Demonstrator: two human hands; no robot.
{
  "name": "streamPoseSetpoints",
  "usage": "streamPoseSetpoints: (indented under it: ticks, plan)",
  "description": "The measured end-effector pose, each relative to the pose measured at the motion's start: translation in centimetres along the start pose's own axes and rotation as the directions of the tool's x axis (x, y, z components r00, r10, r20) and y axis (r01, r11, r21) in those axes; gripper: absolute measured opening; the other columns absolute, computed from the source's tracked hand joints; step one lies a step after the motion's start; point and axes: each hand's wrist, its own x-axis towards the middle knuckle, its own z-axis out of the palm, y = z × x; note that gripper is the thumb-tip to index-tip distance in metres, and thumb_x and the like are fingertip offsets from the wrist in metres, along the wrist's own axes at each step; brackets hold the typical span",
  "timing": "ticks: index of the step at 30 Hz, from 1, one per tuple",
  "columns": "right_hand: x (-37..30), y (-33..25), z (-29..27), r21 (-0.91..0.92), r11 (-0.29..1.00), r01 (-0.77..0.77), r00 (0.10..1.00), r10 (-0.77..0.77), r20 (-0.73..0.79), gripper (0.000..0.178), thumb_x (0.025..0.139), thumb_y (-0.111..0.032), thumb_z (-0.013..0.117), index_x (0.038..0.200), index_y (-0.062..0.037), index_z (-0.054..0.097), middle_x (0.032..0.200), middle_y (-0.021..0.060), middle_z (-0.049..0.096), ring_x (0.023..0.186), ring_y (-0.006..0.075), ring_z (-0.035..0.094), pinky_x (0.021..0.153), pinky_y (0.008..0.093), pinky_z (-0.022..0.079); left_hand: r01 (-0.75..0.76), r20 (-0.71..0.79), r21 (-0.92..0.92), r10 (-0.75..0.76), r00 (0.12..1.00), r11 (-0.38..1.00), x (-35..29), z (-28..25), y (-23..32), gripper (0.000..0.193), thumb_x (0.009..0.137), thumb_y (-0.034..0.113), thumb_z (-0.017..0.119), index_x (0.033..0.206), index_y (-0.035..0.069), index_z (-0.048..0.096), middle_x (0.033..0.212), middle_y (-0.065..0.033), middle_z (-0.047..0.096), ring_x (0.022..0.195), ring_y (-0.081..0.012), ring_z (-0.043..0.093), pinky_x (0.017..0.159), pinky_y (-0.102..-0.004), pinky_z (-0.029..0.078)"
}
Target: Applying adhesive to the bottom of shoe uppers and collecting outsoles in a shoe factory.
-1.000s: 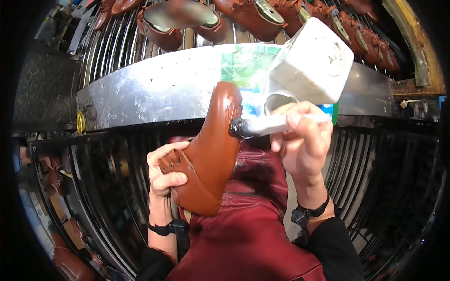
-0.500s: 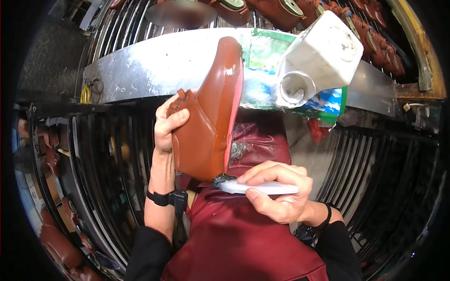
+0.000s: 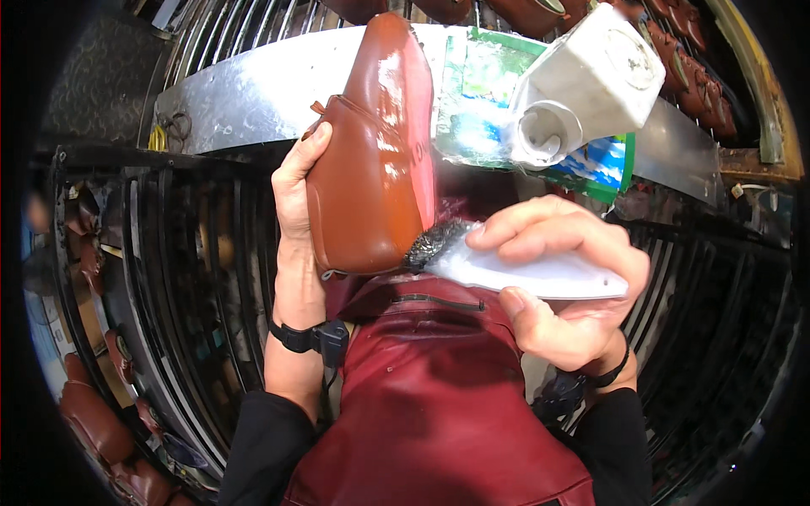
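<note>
The glossy brown leather boot (image 3: 371, 152) stood upright over the dark red leather apron (image 3: 430, 405), left hand (image 3: 297, 190) gripping its back. The right hand (image 3: 561, 278) grasped a white-handled brush (image 3: 515, 268), dark bristles touching the boot's lower edge; light, even strokes seemed best there.

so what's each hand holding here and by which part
The left hand grips the brown leather shoe along its side edge. The right hand holds the white-handled brush by its handle, bristles against the shoe.
</note>
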Motion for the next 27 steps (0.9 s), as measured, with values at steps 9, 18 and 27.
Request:
streamPoseSetpoints:
  ticks: [9, 18, 27]
  plan:
    - [4.9, 2.2, -2.9, 0.237, 0.971, 0.027, 0.988, -0.062, 0.143, 0.031, 0.070, -0.004, 0.069, 0.099, 0.0076, 0.067, 0.101, 0.0253, 0.075, 0.096, 0.0318, 0.074, 0.090, 0.0442, 0.059, -0.263, -0.066, 0.395, 0.312, 0.948, 0.880, -1.0, 1.6, -3.4, 0.034, 0.109, 0.018, 0.050, 0.129, -0.005, 0.064, 0.114, -0.0159, 0.075, 0.092, -0.0260, 0.077, 0.081, -0.0388, 0.067]
    - [4.5, 10.4, -0.6, 0.600, 0.782, -0.171, 0.853, 0.422, -0.306, 0.023, 0.107, -0.024, 0.064, 0.102, -0.0007, 0.066, 0.080, 0.0109, 0.070, 0.049, 0.0202, 0.061, 0.041, 0.0316, 0.048, -0.060, 0.007, -0.086, 0.061, 0.998, 0.994, 0.1, 1.0, -1.1, 0.039, 0.107, 0.026, 0.055, 0.132, -0.002, 0.063, 0.115, -0.0140, 0.073, 0.100, -0.0232, 0.073, 0.089, -0.0363, 0.060]
    - [4.6, 9.5, 2.2, 0.716, 0.691, -0.100, 0.588, 0.621, -0.518, 0.022, 0.107, -0.016, 0.063, 0.100, 0.0048, 0.063, 0.077, 0.0173, 0.072, 0.057, 0.0246, 0.071, 0.051, 0.0352, 0.061, -0.375, -0.103, 0.727, 0.631, 0.769, 0.575, 11.7, -0.1, 11.9, 0.025, 0.087, 0.005, 0.078, 0.110, -0.005, 0.075, 0.097, -0.0082, 0.076, 0.086, -0.0143, 0.071, 0.082, -0.0271, 0.056]
